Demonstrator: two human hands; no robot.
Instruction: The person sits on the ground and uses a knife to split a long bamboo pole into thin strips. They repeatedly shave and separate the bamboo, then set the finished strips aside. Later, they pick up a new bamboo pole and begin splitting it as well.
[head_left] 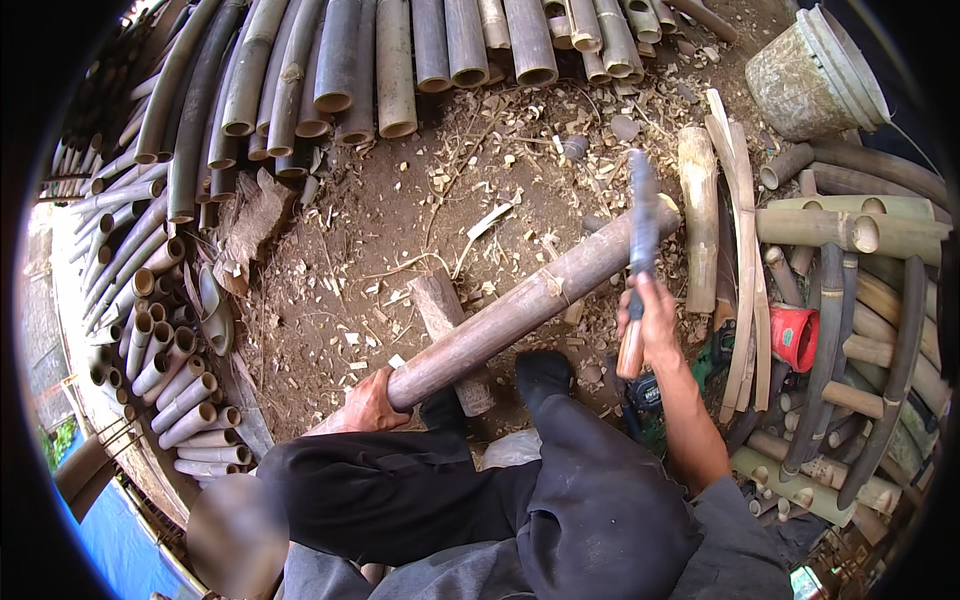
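A thick brown bamboo pole (520,300) slants from my lap up toward the far right. My left hand (368,402) is closed round its near end, beside my knee. The pole crosses over a short log (440,310) lying on the ground. In my right hand (655,318) is a machete, gripped by its wooden handle (631,345). Its blade (642,215), smeared by motion, points away from me and overlaps the pole near its far end. I cannot tell whether the blade touches the pole. That far end (668,205) shows pale, cut wood.
Wood chips litter the dirt floor (370,230). Rows of bamboo poles (395,70) lie along the back and left. At right are a pale bamboo piece (699,215), split strips (745,270), a red container (793,338) and stacked bamboo. A dirty bucket (800,85) tilts at the back right.
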